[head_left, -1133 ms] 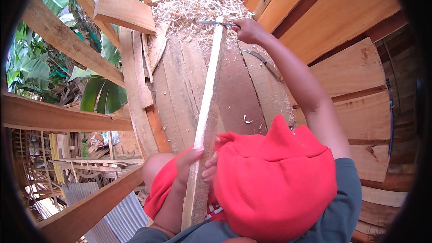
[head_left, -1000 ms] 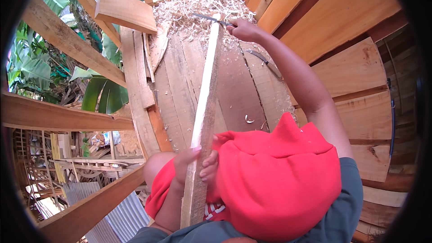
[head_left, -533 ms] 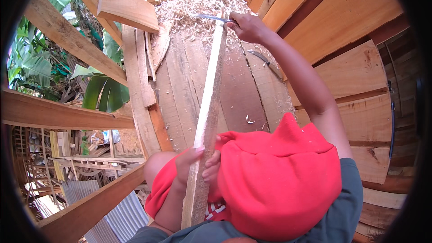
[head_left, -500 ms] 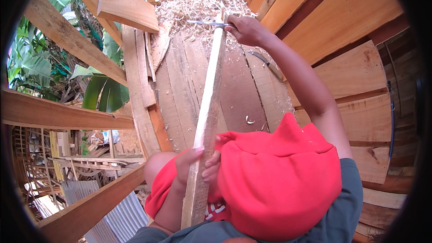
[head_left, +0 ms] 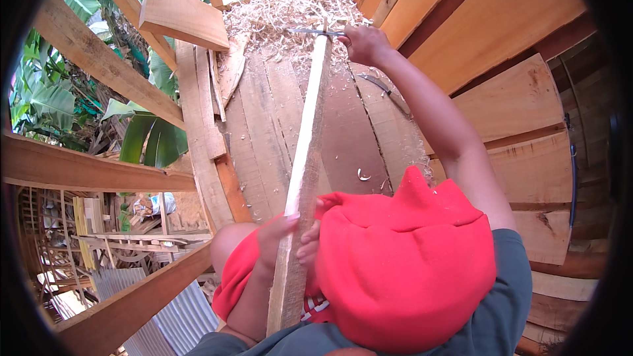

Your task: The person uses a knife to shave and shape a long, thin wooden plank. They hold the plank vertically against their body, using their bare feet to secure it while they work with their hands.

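Note:
A long squared wooden bar [head_left: 308, 132] runs from my body to the far shavings, its upper face freshly pale. My left hand [head_left: 290, 237] is wrapped around its near part, thumb on one side and fingers on the other. Out at the far end, my right hand [head_left: 366, 45] grips a knife by its handle, which the fingers hide. The thin knife blade [head_left: 307, 31] points left and lies across the bar's far tip.
Curly wood shavings [head_left: 270, 16] heap at the far edge of the plank floor [head_left: 264, 125]. A curved-bladed knife [head_left: 389, 92] lies right of the bar. A thick wood block [head_left: 184, 14] stands far left. Red cloth [head_left: 409, 264] covers my lap. Slatted boards [head_left: 508, 99] rise at right.
My right hand has shifted slightly to the right, drawing the blade along with it across the bar's tip. The left hand and bar stay in place.

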Tool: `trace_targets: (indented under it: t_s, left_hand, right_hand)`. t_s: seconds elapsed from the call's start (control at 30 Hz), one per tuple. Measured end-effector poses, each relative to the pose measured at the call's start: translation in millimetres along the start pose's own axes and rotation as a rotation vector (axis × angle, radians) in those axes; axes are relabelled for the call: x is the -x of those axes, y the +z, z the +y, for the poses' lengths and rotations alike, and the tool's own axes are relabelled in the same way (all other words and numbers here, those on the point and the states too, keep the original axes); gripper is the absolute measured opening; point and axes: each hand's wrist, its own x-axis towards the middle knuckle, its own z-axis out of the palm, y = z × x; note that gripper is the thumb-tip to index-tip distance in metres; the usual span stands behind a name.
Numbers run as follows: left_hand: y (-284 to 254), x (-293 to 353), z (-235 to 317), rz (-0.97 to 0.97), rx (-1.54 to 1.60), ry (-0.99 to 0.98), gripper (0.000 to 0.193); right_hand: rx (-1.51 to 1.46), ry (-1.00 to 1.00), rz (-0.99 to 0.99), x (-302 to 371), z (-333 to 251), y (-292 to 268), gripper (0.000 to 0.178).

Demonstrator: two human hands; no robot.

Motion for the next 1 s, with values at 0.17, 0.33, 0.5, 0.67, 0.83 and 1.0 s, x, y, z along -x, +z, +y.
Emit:
trace_targets:
  t_s: [0.17, 0.33, 0.5, 0.67, 0.83, 1.0]
  left_hand:
    - [-1.0, 4.6, 2.0, 0.016, 0.0, 0.028, 0.054]
    - [7.9, 1.7, -3.6, 0.067, -0.044, 0.032, 0.056]
    - [3.7, 4.0, 1.6, 0.032, -0.014, 0.043, 0.057]
    - [7.4, 2.9, 0.0, 0.019, -0.002, 0.037, 0.056]
    - [9.1, 2.6, 0.1, 0.034, -0.029, 0.043, 0.057]
    - [7.9, 3.7, 3.1, 0.045, -0.021, 0.034, 0.057]
  right_hand:
    - [-0.051, -0.094, 0.004, 5.1, -34.6, -4.1, 0.029]
    - [0.267, 0.304, -0.131, -29.7, 35.4, -15.8, 0.03]
    - [-0.45, 0.422, 0.057, -27.6, 41.6, -16.0, 0.04]
    - [-0.684, 0.459, -0.044, -28.1, 41.9, 13.8, 0.041]
    - [-0.767, 0.304, -0.094, -28.1, 9.7, 24.3, 0.033]
    - [-0.662, 0.382, -0.087, -33.2, -4.2, 14.3, 0.057]
